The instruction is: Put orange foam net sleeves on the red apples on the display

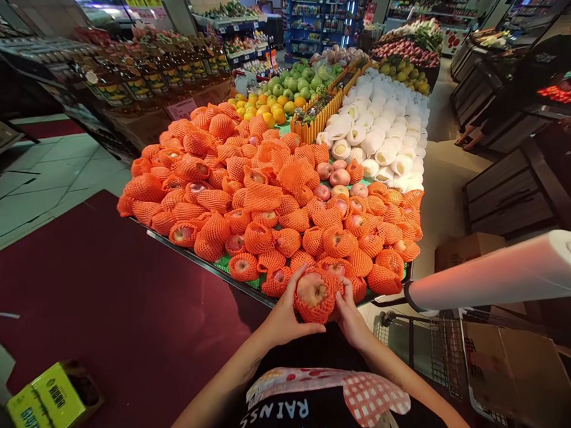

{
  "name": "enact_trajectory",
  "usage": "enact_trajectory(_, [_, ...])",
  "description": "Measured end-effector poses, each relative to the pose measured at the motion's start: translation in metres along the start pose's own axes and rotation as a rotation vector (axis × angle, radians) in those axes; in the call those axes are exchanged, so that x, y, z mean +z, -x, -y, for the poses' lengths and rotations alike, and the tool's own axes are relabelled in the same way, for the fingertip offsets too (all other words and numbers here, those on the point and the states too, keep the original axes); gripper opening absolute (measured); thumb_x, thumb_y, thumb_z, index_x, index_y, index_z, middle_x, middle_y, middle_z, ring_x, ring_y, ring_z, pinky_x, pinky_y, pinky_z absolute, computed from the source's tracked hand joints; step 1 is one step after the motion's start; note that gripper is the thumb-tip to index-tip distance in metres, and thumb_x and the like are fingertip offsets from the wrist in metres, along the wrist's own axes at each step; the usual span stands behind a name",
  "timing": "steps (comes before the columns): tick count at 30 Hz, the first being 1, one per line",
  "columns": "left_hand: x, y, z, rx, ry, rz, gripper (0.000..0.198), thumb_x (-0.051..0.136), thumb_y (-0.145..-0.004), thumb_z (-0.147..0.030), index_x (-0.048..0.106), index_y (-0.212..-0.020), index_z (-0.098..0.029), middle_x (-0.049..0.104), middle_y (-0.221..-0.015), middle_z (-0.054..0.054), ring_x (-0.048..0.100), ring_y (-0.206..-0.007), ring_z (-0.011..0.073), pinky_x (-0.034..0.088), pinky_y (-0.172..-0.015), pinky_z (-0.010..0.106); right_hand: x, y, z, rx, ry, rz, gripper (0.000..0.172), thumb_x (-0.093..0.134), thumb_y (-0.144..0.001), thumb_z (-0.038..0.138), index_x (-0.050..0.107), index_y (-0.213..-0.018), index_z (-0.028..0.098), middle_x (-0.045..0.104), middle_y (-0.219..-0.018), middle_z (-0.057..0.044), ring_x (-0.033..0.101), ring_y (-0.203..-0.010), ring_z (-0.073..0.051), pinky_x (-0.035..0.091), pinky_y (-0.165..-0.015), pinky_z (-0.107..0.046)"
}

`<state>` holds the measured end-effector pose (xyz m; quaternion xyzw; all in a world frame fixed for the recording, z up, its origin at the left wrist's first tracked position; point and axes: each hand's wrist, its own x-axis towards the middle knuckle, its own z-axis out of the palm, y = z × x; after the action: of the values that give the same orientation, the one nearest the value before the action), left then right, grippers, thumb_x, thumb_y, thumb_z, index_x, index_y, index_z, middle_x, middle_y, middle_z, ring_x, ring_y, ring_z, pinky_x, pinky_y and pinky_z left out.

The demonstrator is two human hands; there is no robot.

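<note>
Cradling an apple (312, 289) between the left hand (285, 318) and the right hand (352, 318), I hold it just at the near edge of a fruit bench (231, 281), working from a distant post. The left hand is spread wide around one side, its thumb along the lower front; the right hand is narrower, fingertips pressed to the orange net (312, 313) on the opposite side. That net wraps the apple, leaving the stem end bare and facing the camera. Whether the apple touches the netted fruit (256, 237) behind it, I cannot tell from this angle.

I judge the step in hand to be handling the net around the apple, the left hand bearing the weight and the right hand tending the mesh. By my reading, the next move calls for a steady left hand, light fingertips on the right and an even pull, lest the apple slip from its cover or knock its neighbours.

Farther back, bare apples (340, 177) sit among the netted ones, with white-wrapped fruit (389, 151) beyond. A plastic roll (498, 272) juts out at right.
</note>
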<state>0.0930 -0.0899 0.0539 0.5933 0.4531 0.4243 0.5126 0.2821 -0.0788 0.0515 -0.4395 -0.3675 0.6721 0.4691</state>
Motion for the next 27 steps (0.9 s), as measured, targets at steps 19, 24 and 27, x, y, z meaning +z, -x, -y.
enact_trajectory(19, [0.007, 0.016, -0.006, 0.139, 0.055, -0.283, 0.091, 0.089, -0.053, -0.033, 0.043, -0.132, -0.022, 0.056, -0.133, 0.011, 0.054, -0.129, 0.0321, 0.043, -0.113, 0.046, 0.029, 0.004, -0.018, 0.124, -0.183, -0.004, 0.035, 0.08, -0.072, 0.044, 0.066, -0.099, 0.027, 0.071, -0.098, 0.001, 0.065, -0.091, -0.021, 0.053, -0.09, -0.033])
enact_trajectory(24, [0.004, 0.009, -0.001, 0.174, -0.01, -0.355, 0.093, 0.091, -0.055, -0.035, 0.045, -0.135, -0.024, 0.053, -0.138, 0.01, 0.054, -0.129, 0.0309, 0.042, -0.113, 0.046, 0.015, -0.006, 0.003, -0.004, 0.025, 0.03, 0.033, 0.069, -0.085, 0.056, 0.063, -0.103, 0.029, 0.068, -0.119, -0.001, 0.063, -0.108, -0.023, 0.05, -0.099, -0.037])
enact_trajectory(27, [0.005, 0.004, -0.001, 0.197, -0.06, -0.344, 0.093, 0.092, -0.057, -0.036, 0.045, -0.137, -0.025, 0.053, -0.14, 0.011, 0.053, -0.131, 0.0315, 0.041, -0.114, 0.047, 0.01, -0.002, 0.029, -0.268, 0.2, 0.12, 0.053, 0.069, -0.084, 0.063, 0.057, -0.125, 0.031, 0.048, -0.15, -0.006, 0.05, -0.135, -0.028, 0.039, -0.114, -0.044])
